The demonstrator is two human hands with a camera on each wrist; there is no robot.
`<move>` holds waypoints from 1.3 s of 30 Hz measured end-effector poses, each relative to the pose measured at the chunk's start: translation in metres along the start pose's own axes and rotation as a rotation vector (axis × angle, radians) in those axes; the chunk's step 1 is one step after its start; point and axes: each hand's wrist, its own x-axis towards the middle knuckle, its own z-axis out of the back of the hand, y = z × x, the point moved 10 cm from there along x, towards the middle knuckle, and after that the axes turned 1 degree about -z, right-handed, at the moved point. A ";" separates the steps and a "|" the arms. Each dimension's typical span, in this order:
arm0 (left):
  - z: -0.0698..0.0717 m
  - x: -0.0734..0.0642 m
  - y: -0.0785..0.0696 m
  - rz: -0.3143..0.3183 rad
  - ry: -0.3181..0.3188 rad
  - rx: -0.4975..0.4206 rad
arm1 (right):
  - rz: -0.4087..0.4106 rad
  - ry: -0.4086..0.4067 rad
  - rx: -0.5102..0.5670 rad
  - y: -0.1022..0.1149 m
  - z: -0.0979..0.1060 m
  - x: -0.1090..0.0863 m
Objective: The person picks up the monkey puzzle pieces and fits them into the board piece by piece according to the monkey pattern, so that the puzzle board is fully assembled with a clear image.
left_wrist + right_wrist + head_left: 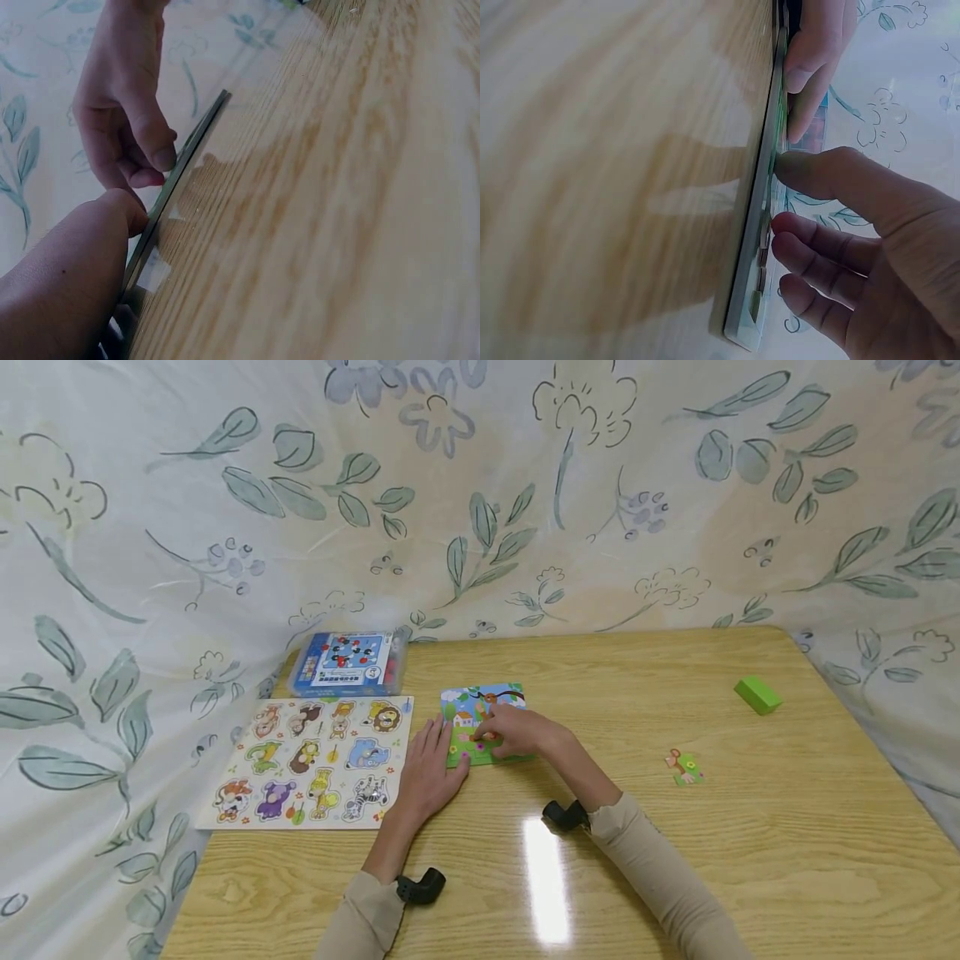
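Note:
A small picture puzzle (462, 703), with a house, a branch and green grass, lies on the table. My left hand (429, 770) rests along its left edge, fingers extended and the thumb at the near left corner. My right hand (517, 732) reaches over its right side. In the right wrist view, the right thumb (810, 171) presses on the puzzle's face and the bent fingertips (784, 223) touch it, with nothing visible between them. My right hand hides part of the picture. One loose puzzle piece (684, 767) with an animal figure lies to the right.
An animal peg-style board (288, 781) with several figures lies left of my left hand. Behind it is a plastic box (347, 662) with a molecule picture. A green block (757, 694) sits far right. Flowered cloth (480, 510) hangs behind the table.

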 end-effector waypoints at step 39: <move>0.016 -0.006 -0.023 -0.232 -0.149 -0.063 | -0.346 -0.181 0.305 -0.158 0.039 -0.224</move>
